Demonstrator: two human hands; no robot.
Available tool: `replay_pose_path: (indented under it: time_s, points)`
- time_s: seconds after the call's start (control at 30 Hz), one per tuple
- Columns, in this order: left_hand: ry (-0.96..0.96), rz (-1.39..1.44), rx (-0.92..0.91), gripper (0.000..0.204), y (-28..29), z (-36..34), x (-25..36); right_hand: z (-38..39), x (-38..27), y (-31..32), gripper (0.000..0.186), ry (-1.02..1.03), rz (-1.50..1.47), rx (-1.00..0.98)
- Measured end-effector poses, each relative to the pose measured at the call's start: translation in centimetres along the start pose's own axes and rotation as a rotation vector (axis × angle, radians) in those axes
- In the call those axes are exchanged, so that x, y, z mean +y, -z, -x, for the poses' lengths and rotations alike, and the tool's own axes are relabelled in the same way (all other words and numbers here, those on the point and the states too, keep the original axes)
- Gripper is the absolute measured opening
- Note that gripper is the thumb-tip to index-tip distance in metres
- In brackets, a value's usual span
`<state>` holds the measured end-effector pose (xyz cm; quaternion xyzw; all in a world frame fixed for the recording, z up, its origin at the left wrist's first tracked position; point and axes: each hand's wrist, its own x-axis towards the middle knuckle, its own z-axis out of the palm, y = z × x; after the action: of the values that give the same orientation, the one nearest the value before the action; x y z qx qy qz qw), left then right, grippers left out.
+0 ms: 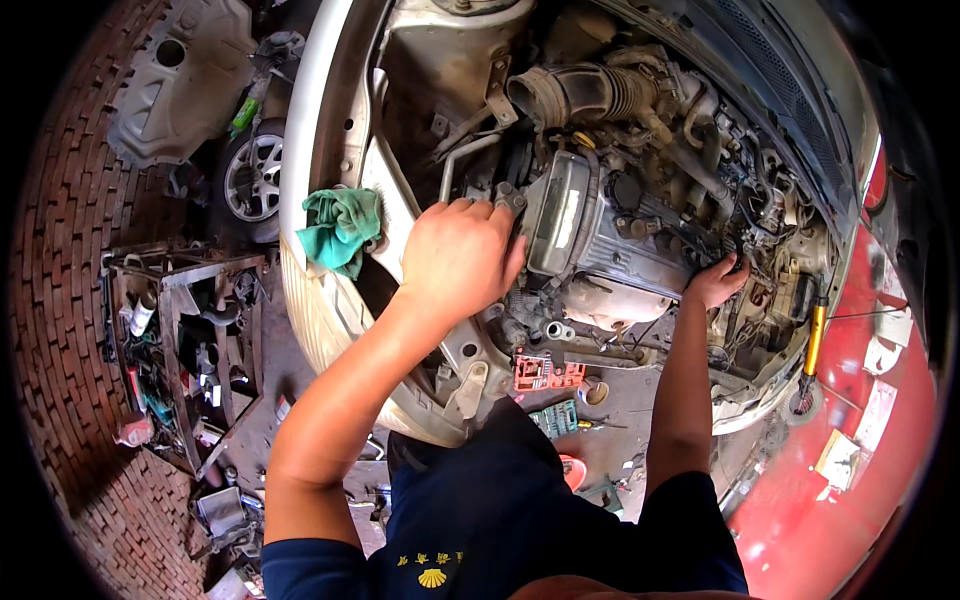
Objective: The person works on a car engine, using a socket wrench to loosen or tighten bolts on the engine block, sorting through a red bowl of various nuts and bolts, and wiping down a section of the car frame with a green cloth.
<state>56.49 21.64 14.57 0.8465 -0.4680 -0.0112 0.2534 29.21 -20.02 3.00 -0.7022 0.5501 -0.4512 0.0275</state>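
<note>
I am over an open engine bay. My left hand is closed over the metal mount area left of the valve cover, knuckles up, its grip hidden beneath it. My right hand reaches to the valve cover's right end, fingers curled among dark hoses and wiring; what they hold is unclear. A wide black ribbed intake hose lies above, and a pale cylindrical part sits below the cover. A green cloth lies on the left fender beside my left hand.
Below the car's front are a red socket set, a teal tool case and a can. At left stand a cluttered metal rack, a wheel and a grey panel. A yellow strut and red surface are at right.
</note>
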Motion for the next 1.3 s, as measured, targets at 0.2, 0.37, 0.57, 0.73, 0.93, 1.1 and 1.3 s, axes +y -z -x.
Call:
replay_pose_path:
  time_s: [0.2,0.37,0.57,0.73,0.93,1.1,1.3]
  points:
    - [-0.03,0.007,-0.026,0.026,0.1,-0.2,0.3,-0.1,0.3,0.1,0.055,0.01,0.023,0.013]
    - [-0.016,-0.004,-0.042,0.025,0.2,-0.2,0.5,-0.1,1.0,-0.5,0.058,0.002,0.01,-0.011]
    - [-0.025,-0.04,-0.058,0.023,0.0,-0.7,1.3,-0.2,1.1,0.0,0.052,0.078,0.012,0.008]
    - [-0.004,-0.071,-0.069,0.021,-0.2,-0.8,1.7,0.0,0.6,0.2,0.052,0.102,-0.027,0.031]
    - [0.0,-0.125,-0.092,0.02,-0.3,-0.9,2.2,-0.2,-0.2,0.6,0.049,0.084,0.023,0.026]
    - [0.006,-0.119,-0.083,0.018,-0.3,-1.1,2.4,-0.1,-0.2,0.4,0.046,0.081,0.031,0.066]
    - [0.207,0.219,0.108,0.014,-0.7,0.2,2.1,-0.1,-1.1,0.7,0.044,0.009,0.004,0.021]
